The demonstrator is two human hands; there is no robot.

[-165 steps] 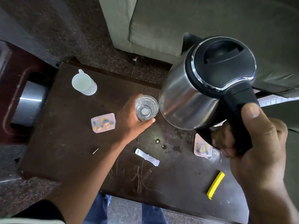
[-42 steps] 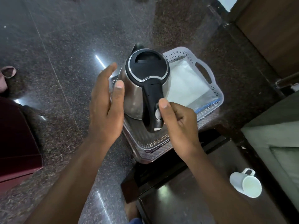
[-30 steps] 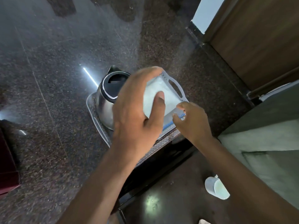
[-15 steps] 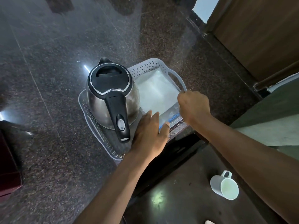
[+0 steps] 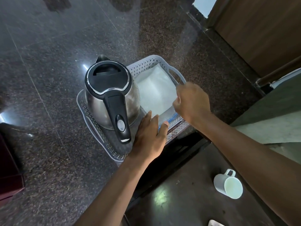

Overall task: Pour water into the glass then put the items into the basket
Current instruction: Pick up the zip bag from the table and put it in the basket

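Steel kettle point(image 5: 112, 101) w/ black lid and black handle stands upright in the left half of the white perforated basket point(image 5: 147, 63), handle pointing toward the camera, spout toward the far side. Basket sits on the dark speckled stone floor point(image 5: 48, 79), just beyond the end of the dark wooden table point(image 5: 187, 201). Right half of the basket holds a white packet in clear plastic w/ a blue strip point(image 5: 155, 90) lying flat, right beside the kettle.

Left hand point(image 5: 150, 136) rests palm down at the basket's near side, next to the kettle handle — fingers flat and close together, tips on the near edge of the plastic packet, not gripping anything. Right hand point(image 5: 192, 103) is over the basket's right side, by the handle cut-out; fingers curled in toward the palm, pinched at the basket's right rim or the packet's edge — can't tell which, or whether anything is actually held.

White cup point(image 5: 228, 186) lies tipped on its side on the table, mouth toward the camera, handle pointing away, well apart from the basket and close to the right forearm. Glass isn't in view. Corner of sth pale point(image 5: 215, 223) pokes in at the bottom edge of the frame — too cut off to ID. Wooden door point(image 5: 260, 30) at upper right, grey-green upholstery point(image 5: 276, 119) at the right.
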